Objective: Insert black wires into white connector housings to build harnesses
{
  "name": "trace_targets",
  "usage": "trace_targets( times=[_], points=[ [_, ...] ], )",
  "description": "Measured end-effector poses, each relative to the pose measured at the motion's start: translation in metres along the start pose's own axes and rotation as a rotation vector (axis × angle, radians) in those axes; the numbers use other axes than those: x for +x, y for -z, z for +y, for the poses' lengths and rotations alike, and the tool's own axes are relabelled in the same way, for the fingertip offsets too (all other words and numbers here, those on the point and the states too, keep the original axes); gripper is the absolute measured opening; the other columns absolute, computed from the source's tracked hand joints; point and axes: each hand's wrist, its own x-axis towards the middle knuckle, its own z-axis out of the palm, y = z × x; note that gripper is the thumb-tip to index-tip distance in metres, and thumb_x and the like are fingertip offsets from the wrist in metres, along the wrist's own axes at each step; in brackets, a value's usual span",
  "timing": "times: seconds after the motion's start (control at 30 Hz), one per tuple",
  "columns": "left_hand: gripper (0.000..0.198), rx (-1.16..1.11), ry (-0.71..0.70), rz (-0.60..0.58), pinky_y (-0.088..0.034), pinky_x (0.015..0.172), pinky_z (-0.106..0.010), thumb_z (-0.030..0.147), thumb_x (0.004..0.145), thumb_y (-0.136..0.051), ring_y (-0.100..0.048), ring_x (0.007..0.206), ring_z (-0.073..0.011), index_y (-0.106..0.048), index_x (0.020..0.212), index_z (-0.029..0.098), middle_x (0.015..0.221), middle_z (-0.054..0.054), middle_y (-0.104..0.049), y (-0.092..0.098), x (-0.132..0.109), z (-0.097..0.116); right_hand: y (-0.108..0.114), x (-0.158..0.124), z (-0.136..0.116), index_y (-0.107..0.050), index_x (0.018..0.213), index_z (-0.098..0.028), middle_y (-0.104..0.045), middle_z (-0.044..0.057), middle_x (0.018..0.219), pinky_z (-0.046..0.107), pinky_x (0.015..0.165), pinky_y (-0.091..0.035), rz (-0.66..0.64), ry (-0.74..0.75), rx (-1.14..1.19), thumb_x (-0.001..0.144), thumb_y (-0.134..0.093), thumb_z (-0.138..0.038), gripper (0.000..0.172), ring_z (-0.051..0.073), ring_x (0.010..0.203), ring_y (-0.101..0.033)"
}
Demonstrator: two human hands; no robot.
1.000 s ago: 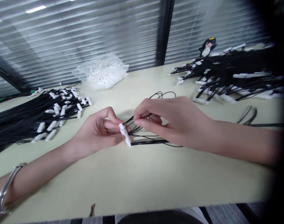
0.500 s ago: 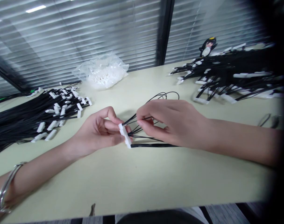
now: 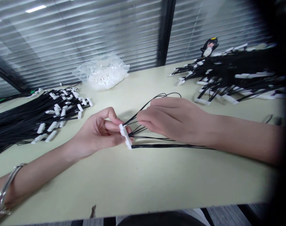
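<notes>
White connector (image 3: 125,136) is pinched by the left hand (image 3: 98,135), while the right hand (image 3: 173,117) pinches its black wires (image 3: 157,145).

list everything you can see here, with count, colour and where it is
white connector: one, white, pinched in the left hand at table centre
black wires: several, black, running right from the connector
left wire pile: one heap, black with white ends, left on the table
right wire pile: one heap, black with white ends, far right
plastic bag: one, clear with white parts inside, back centre
figurine: one, black and white, behind the right pile
table: one, pale cream
blinds: grey, behind the table
bracelet: one, silver, left wrist
left hand: holds the connector
right hand: fingers on the wires
</notes>
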Motion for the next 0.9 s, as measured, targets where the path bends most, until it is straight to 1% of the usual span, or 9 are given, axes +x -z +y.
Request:
trace_targets(
  times=[0.13,0.33,0.57,0.7,0.8,0.9],
  points=[
    [0.023,-0.017,-0.002,-0.017,-0.059,0.082,-0.029,0.0,0.078,-0.064,-0.071,0.088,-0.0159,-0.052,0.082,0.019,0.086,0.003,-0.077,0.0,0.001,0.0,0.0,0.001,0.001,-0.056,0.083,-0.015,-0.051,0.0,0.064,0.026,0.054,-0.021,0.031,0.07,-0.045,0.092,-0.036,-0.013,0.021,0.012,0.06,-0.04],
    [0.022,-0.015,0.001,-0.016,-0.059,0.082,-0.031,0.001,0.078,-0.065,-0.072,0.087,-0.0177,-0.052,0.082,0.019,0.085,0.002,-0.077,-0.001,0.0,0.0,0.0,0.002,0.003,-0.055,0.081,-0.015,-0.051,0.0,0.063,0.027,0.055,-0.021,0.043,0.097,-0.054,0.092,-0.036,-0.013,0.022,0.012,0.06,-0.04],
    [0.022,-0.019,-0.005,-0.03,-0.059,0.08,-0.027,0.0,0.078,-0.064,-0.072,0.085,-0.0162,-0.052,0.083,0.018,0.086,0.002,-0.077,0.0,0.0,0.0,0.0,0.003,0.001,-0.053,0.083,-0.017,-0.049,-0.001,0.061,0.027,0.054,-0.023,0.071,0.096,-0.051,0.091,-0.038,-0.012,0.018,0.013,0.059,-0.041],
    [0.022,-0.006,-0.023,-0.033,-0.059,0.079,-0.027,0.0,0.077,-0.065,-0.072,0.085,-0.0167,-0.054,0.083,0.018,0.086,0.002,-0.077,0.0,0.001,0.0,0.002,0.005,-0.003,-0.052,0.083,-0.017,-0.05,-0.002,0.06,0.027,0.052,-0.023,0.086,0.069,-0.015,0.092,-0.037,-0.013,0.018,0.012,0.058,-0.041],
    [0.021,0.016,-0.041,-0.025,-0.059,0.076,-0.022,-0.001,0.076,-0.065,-0.072,0.082,-0.0151,-0.056,0.082,0.018,0.085,0.002,-0.077,0.0,0.0,-0.001,0.003,0.006,-0.006,-0.052,0.083,-0.017,-0.052,-0.002,0.06,0.027,0.051,-0.025,0.076,0.071,0.019,0.093,-0.032,-0.012,0.023,0.012,0.057,-0.042],
    [0.022,0.029,-0.061,-0.02,-0.057,0.074,-0.018,-0.002,0.075,-0.065,-0.072,0.081,-0.0136,-0.057,0.081,0.017,0.085,0.002,-0.077,0.0,0.0,-0.002,0.003,0.006,-0.008,-0.052,0.083,-0.017,-0.053,-0.002,0.061,0.027,0.049,-0.023,0.082,0.057,0.02,0.093,-0.034,-0.012,0.021,0.012,0.056,-0.042]
  ],
)
